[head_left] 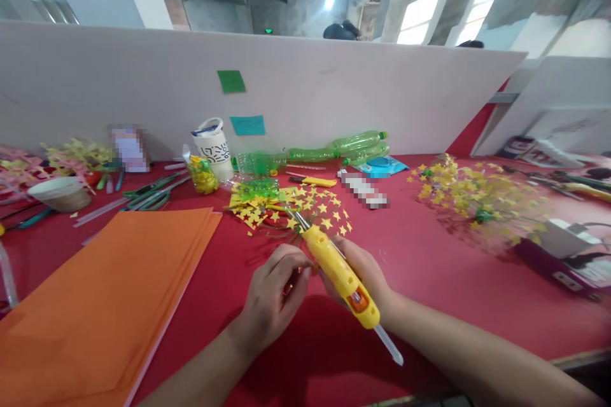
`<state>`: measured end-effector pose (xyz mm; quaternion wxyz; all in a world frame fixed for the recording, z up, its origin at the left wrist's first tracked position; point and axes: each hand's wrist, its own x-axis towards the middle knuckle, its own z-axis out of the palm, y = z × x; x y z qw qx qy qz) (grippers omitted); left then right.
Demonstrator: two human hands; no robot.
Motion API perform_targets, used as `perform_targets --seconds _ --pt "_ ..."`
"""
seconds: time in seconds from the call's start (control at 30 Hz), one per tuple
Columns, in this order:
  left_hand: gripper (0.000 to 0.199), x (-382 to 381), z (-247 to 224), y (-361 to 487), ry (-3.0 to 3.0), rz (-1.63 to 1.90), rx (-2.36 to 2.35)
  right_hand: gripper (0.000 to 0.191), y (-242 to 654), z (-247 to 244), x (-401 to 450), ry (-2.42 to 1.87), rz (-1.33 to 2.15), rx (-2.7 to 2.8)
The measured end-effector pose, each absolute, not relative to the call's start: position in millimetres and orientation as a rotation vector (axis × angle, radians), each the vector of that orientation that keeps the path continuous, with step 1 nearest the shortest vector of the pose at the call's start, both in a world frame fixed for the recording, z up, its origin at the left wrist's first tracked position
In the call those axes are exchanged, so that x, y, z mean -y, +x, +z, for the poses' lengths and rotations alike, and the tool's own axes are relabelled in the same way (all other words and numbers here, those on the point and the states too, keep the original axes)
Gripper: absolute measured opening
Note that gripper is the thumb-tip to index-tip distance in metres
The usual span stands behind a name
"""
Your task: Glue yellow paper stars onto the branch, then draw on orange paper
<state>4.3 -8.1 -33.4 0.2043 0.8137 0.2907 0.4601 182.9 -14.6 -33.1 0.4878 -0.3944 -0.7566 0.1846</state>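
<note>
A yellow hot glue gun (334,261) is gripped in my right hand (370,270). Its metal nozzle points away toward the back left, and a clear glue stick (389,344) juts from its rear end. My left hand (274,289) is closed in a pinch beside the gun; whatever its fingertips hold is too small and too hidden to name. Just past the nozzle lie many yellow paper stars (329,208) and punched yellow scraps (245,210) on the red table (410,337).
Orange paper sheets (109,292) are stacked at left, below green scissors (155,194). A white container (214,146), green plastic bottles (358,145) and a yellow utility knife (319,182) lie along the back. Yellow star sprays (472,194) and a purple power strip (558,270) are at right.
</note>
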Motion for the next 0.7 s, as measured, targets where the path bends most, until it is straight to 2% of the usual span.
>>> perform_targets --seconds 0.2,0.27,0.5,0.7 --pt "0.015 8 -31 7 2.208 1.299 -0.798 0.008 189 -28 16 -0.92 0.436 1.905" --pt "0.011 8 -31 8 2.172 1.239 -0.807 0.002 191 -25 17 -0.907 0.353 1.952" --pt "0.007 10 -36 11 1.79 1.102 -0.842 0.006 189 -21 16 -0.644 0.007 2.199" --pt "0.005 9 -32 13 1.573 1.113 -0.889 0.008 188 -18 16 -0.622 0.115 2.16"
